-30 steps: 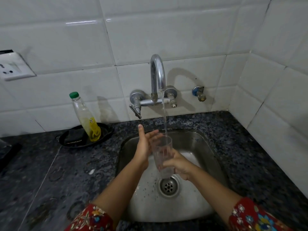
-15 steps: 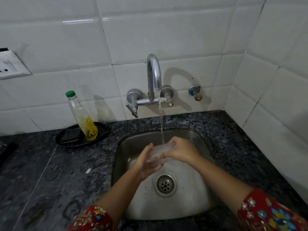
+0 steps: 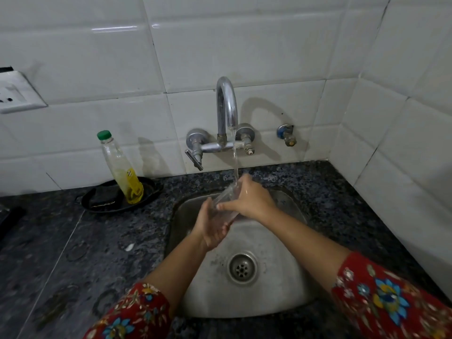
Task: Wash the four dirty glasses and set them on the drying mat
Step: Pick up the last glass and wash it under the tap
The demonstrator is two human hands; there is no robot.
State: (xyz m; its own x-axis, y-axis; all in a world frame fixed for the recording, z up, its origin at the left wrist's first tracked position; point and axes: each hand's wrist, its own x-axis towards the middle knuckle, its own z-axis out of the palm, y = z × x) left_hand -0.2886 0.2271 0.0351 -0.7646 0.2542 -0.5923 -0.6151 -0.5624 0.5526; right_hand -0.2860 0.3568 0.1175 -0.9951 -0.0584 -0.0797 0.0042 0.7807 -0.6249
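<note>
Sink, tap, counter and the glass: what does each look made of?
Sink: brushed steel, by its dull grey sheen. Tap: chromed metal, with mirror-bright highlights. Counter: polished speckled stone, likely granite. Glass: clear, the sink shows through it; glass or plastic, cannot tell.

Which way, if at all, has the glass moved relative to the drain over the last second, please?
Yes. Upright just above the drain before, the glass now lies tilted, farther back toward the tap, in the right hand.
</note>
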